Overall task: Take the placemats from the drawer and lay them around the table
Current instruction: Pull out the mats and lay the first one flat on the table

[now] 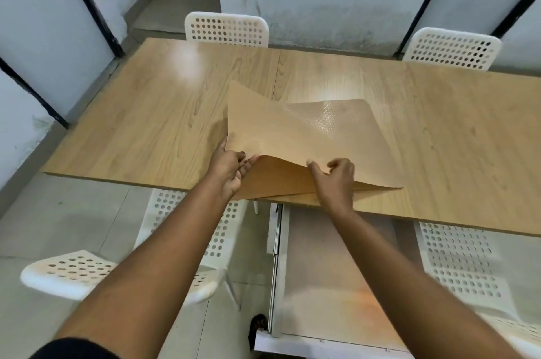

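Observation:
A stack of tan placemats (292,130) lies at the near edge of the wooden table (146,124). The top placemat is bent upward, its left side lifted off the ones below (281,180). My left hand (231,168) grips the lifted mat's near-left corner. My right hand (333,180) pinches its near edge, fingers curled over it. Below the table edge an open white drawer (322,270) shows an empty-looking inside.
Two white perforated chairs (227,29) (452,48) stand at the table's far side. Two more (187,241) (459,265) sit at the near side, flanking the drawer. Grey walls with black frames close in at the left and back.

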